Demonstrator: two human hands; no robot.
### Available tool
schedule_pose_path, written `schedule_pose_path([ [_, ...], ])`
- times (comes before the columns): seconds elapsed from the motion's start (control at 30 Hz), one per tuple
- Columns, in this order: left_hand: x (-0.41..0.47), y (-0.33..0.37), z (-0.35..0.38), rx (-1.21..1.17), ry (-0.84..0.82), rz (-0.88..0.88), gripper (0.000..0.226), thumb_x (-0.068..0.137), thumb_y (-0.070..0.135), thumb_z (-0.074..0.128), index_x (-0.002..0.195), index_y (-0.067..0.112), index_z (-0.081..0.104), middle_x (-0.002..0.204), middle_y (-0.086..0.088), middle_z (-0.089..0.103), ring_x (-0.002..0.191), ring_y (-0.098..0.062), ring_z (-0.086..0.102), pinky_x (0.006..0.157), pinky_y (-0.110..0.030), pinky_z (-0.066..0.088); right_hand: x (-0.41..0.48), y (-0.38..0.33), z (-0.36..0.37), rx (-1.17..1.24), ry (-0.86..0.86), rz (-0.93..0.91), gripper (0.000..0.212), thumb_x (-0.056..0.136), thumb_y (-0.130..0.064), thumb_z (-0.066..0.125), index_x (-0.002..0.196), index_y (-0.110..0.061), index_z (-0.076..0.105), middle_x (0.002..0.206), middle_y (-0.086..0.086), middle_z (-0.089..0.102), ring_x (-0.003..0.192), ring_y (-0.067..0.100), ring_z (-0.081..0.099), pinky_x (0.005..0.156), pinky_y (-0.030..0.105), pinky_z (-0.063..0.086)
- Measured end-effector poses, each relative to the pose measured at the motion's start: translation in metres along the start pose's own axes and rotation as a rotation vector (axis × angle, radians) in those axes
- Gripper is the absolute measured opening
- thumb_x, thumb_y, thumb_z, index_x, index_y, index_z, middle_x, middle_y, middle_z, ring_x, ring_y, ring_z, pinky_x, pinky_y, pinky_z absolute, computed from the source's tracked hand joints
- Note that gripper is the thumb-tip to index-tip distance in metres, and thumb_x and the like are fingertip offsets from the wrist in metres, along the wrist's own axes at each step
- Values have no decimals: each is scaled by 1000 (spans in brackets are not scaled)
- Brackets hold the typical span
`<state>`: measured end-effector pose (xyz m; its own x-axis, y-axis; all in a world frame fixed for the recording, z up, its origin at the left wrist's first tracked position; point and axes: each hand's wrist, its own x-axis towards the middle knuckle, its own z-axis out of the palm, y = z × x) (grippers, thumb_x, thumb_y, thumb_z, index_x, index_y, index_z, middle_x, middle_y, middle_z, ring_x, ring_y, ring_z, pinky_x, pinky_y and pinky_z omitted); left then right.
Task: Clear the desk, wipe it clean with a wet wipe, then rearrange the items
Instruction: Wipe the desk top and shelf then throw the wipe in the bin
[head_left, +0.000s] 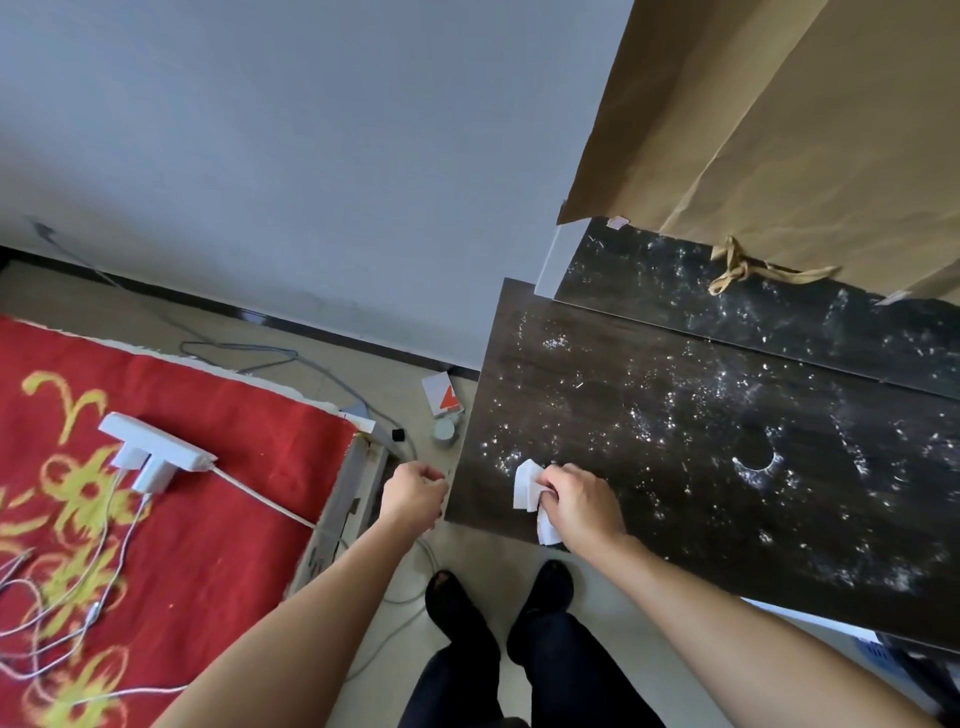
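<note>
Well left of the tabletop (675, 415), a white power strip (156, 452) with chargers plugged in lies on a red cover (249, 415) patterned in yellow. Just off the tabletop's left edge, the left hand (413, 493) is clenched, with nothing seen in it. On the tabletop near its front left corner, the right hand (582, 501) grips a white wet wipe (525, 486) against the dark, white-speckled surface. At the tabletop's far right side stands a brown paper bag (779, 130)
</note>
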<state>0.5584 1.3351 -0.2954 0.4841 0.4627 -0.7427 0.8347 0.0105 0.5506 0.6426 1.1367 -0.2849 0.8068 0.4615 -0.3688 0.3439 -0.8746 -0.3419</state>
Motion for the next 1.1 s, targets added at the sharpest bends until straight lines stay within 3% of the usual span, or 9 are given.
schedule_pose_path([
  [0.13,10,8,5,59,26,20,10,85,17,55,78,20,62,77,-4,67,67,-20,63,62,-32,55,34,-8,-47,74,188,-107,8,84,-12,57,90,-17,59,85,1,60,73,31,60,57,31,38],
  [0.23,20,15,13,74,62,13,13,86,22,55,78,17,64,80,-3,67,79,-22,65,76,-36,55,97,-21,-93,-18,303,-191,15,88,-7,54,100,-14,62,96,6,60,80,32,60,60,32,42],
  [0.37,30,26,30,61,139,-61,28,94,31,45,84,10,61,88,-8,64,88,-28,61,74,-34,48,184,-46,-119,-287,242,-333,29,89,-1,48,115,-13,55,108,13,54,98,33,55,70,36,46],
  [0.6,35,9,57,29,299,-169,42,91,37,29,70,11,54,79,-7,62,80,-27,57,68,-34,42,246,-59,-91,-671,58,-465,37,87,-5,54,122,-9,43,115,16,45,99,29,51,73,36,48],
  [0.7,36,7,60,40,383,-121,43,91,38,28,66,9,48,71,-6,60,74,-27,57,64,-35,43,244,-35,-81,-563,93,-537,29,87,-3,56,115,-8,51,111,15,49,99,28,51,73,33,47],
  [0.77,35,9,61,51,426,-108,42,92,38,29,66,10,47,68,-5,59,73,-26,56,64,-35,43,220,-23,-73,-324,86,-548,23,80,-1,66,101,-9,61,98,12,54,87,27,53,66,30,48],
  [0.9,33,11,61,54,440,-103,40,92,38,30,67,12,48,69,-3,58,74,-26,56,70,-38,45,168,-7,-58,-109,-289,-711,15,83,-3,58,91,-8,69,90,8,55,85,24,53,69,36,50],
  [1.0,33,11,61,61,449,-108,38,91,39,30,68,14,47,71,-3,58,74,-25,56,70,-38,45,211,-17,-63,-17,-27,-518,21,87,-21,49,99,-15,66,93,1,53,81,15,48,65,19,41],
  [1.1,32,12,62,61,465,-98,37,92,37,31,67,14,47,70,-2,57,73,-23,55,68,-36,43,243,-30,-60,-114,94,-448,25,86,0,56,107,-10,66,103,10,51,90,23,49,75,27,49],
])
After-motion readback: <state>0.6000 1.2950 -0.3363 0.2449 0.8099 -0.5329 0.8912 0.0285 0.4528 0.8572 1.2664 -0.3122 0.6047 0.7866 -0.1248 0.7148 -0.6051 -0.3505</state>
